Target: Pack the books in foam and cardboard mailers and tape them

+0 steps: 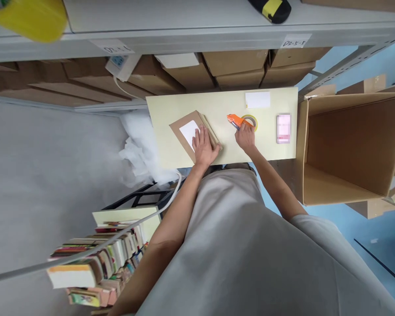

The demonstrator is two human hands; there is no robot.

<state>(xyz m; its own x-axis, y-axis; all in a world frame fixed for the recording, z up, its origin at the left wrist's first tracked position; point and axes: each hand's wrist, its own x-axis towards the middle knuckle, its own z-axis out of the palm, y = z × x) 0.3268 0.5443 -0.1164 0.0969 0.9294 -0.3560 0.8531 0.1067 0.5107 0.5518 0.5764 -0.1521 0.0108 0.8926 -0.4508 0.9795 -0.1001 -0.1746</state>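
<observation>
On the pale table (164, 149) lies a brown cardboard parcel (181, 121) with a white label (188, 131), turned at an angle. My left hand (204, 147) rests flat on it, fingers spread over the label's edge and thumb near the parcel's right side. My right hand (245, 137) is closed around the orange tape dispenser (236, 120), which carries a roll of tape (256, 123). The dispenser is to the right of the parcel, apart from it. My right fingers partly cover its handle.
White paper (257, 99) and a pink-screened phone (283, 128) lie right on the table. A large open carton (349, 145) stands beside it. Boxes (237, 61) fill the shelf behind. Books (112, 250) are stacked lower left; a grey cable (118, 232) crosses there.
</observation>
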